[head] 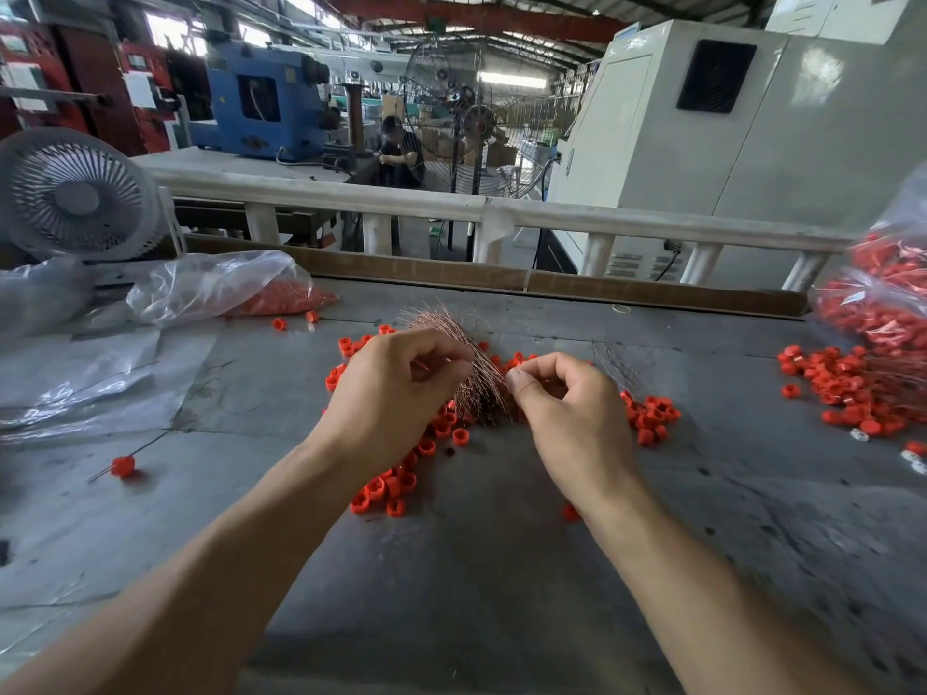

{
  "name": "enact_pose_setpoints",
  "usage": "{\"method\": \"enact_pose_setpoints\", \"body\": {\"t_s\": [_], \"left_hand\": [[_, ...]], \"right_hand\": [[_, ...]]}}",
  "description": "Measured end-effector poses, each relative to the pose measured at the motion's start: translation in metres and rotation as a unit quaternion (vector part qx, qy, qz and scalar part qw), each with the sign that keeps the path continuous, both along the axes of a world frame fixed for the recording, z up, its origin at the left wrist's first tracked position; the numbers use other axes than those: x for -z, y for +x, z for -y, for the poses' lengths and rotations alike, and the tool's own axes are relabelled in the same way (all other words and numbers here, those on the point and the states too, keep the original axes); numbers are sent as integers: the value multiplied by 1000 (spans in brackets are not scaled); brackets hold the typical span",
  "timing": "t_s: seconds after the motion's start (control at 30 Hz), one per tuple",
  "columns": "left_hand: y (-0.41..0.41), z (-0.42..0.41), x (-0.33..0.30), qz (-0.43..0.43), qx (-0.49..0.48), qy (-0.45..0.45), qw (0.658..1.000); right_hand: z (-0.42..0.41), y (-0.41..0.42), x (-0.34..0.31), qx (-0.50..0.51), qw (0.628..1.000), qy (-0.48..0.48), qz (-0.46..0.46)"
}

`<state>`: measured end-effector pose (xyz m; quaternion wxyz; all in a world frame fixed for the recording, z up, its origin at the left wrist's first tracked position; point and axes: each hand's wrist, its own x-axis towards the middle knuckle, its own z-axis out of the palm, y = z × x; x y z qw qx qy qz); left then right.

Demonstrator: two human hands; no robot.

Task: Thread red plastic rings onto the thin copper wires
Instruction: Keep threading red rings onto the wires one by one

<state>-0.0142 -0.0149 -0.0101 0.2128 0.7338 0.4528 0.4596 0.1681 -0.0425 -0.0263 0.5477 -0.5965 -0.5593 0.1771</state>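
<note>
Copper wires (466,363), thin and bundled into a brush-like sheaf, stand between my two hands at the middle of the grey table (476,569). I see my left hand (396,388) curled around the lower left side of the sheaf, its fingers bent in against the strands, with a bit of red showing inside the curl. My right hand (567,408) has thumb and forefinger pinched together right at the sheaf's right edge; whether it nips a single wire or a ring there I cannot tell, the spot is too small. Red rings (401,486) lie scattered on the table under and around both wrists, more of them just right of my right hand (652,418). One ring already on a wire (123,465) lies apart at the left. Farther right sits a heap of threaded rings (847,388), their wires trailing, beside a clear bag full of red rings (883,303). At the left rear lies another plastic bag (220,285), partly filled with rings, near a white desk fan (75,198). Beyond the table's railing (652,224) I see a standing fan (446,97) and a blue machine (266,112).
</note>
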Motion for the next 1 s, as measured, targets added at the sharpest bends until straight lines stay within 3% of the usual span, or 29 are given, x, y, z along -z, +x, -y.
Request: {"method": "enact_pose_setpoints", "body": {"t_s": [0.17,0.43,1.0], "left_hand": [[0,-1,1,50,4,-38,998],[1,-1,2,91,42,-66,993],[2,4,-6,240,137,-112,954]], "right_hand": [[0,-2,-1,-26,999,-9,-35],[1,-5,0,-81,996,-29,7],[18,-9,-20,-88,994,57,-25]]}}
